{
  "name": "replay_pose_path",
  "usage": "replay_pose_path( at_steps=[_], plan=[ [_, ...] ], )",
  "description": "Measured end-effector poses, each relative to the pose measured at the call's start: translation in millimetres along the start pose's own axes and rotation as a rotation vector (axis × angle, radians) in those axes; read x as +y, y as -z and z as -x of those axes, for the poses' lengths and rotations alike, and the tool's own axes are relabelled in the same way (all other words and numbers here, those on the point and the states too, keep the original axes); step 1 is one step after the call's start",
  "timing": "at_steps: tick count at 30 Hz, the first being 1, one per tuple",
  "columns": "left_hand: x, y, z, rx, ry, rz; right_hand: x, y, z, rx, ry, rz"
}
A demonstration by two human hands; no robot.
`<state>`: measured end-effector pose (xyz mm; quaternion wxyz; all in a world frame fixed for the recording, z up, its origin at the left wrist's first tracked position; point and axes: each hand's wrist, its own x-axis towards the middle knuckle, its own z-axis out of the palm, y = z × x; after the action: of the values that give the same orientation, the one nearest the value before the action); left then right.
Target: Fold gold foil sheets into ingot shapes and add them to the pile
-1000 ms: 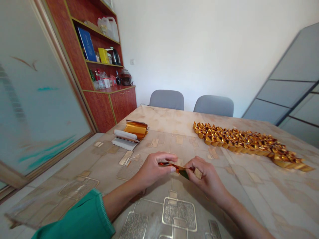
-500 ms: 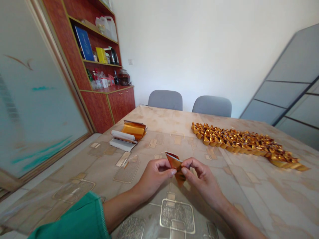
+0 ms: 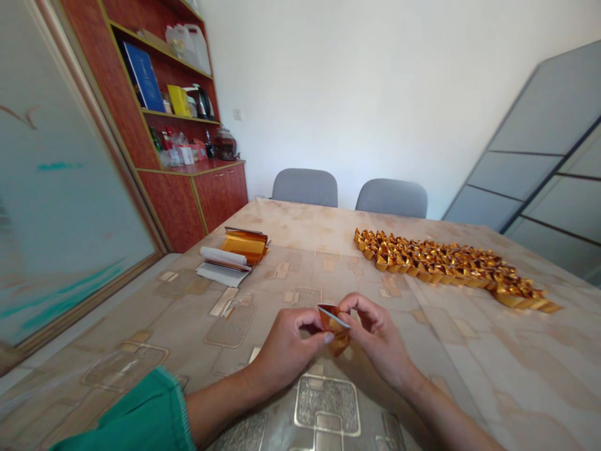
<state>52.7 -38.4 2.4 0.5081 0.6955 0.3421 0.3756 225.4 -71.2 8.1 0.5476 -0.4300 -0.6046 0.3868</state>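
A small folded piece of gold foil paper is pinched between both hands just above the table. My left hand grips its left side with thumb and fingers closed. My right hand holds the right side, its fingers curled over the top edge. A long heap of finished gold foil ingots lies farther back on the right. A stack of gold foil sheets with a curled top sheet rests at the back left.
Two grey chairs stand at the table's far side. A red wooden cabinet with shelves of bottles, a kettle and books fills the left corner. A frosted glass door is on the left, and grey panels lean on the right.
The foil piece went from a flat strip stretched between the hands to a compact fold held upright. Both hands have drawn closer together and slightly toward me.
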Motion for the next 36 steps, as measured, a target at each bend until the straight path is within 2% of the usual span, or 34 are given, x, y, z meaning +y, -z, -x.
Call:
replay_pose_path(
  at_steps=[4,7,9,12,14,17,20,23,31,36],
  plan=[
    [1.7,-2.4,0.4,-0.039,-0.008,0.024,-2.4,0.7,-0.3,-0.018,0.049,0.003],
    [0.8,-4.2,-0.1,-0.037,0.029,0.135,-5.2,1.3,-0.4,0.002,0.059,0.017],
    [-0.8,-2.6,-1.8,-0.015,0.118,0.297,-6.0,3.4,-0.5,0.041,0.065,0.05],
    [-3.0,6.2,-6.1,0.037,0.327,0.601,-3.0,10.0,-0.7,0.085,0.137,0.196],
    [-3.5,14.0,-8.5,0.065,0.442,0.762,1.4,15.0,-0.8,0.031,0.209,0.344],
    [-3.3,21.2,-8.8,0.061,0.508,0.887,7.1,18.6,-1.4,-0.125,0.305,0.499],
    [-3.1,20.0,-6.0,0.026,0.515,0.895,6.8,16.8,-3.2,-0.242,0.403,0.516],
    [-3.7,16.0,-3.5,0.023,0.528,0.84,1.5,15.1,-5.9,-0.262,0.459,0.503],
    [-2.2,17.3,-4.0,0.033,0.516,0.758,0.5,26.2,-9.7,-0.289,0.451,0.51],
    [-2.0,17.3,-4.0,0.058,0.474,0.753,2.6,27.1,-8.7,-0.359,0.414,0.493]
  ],
)
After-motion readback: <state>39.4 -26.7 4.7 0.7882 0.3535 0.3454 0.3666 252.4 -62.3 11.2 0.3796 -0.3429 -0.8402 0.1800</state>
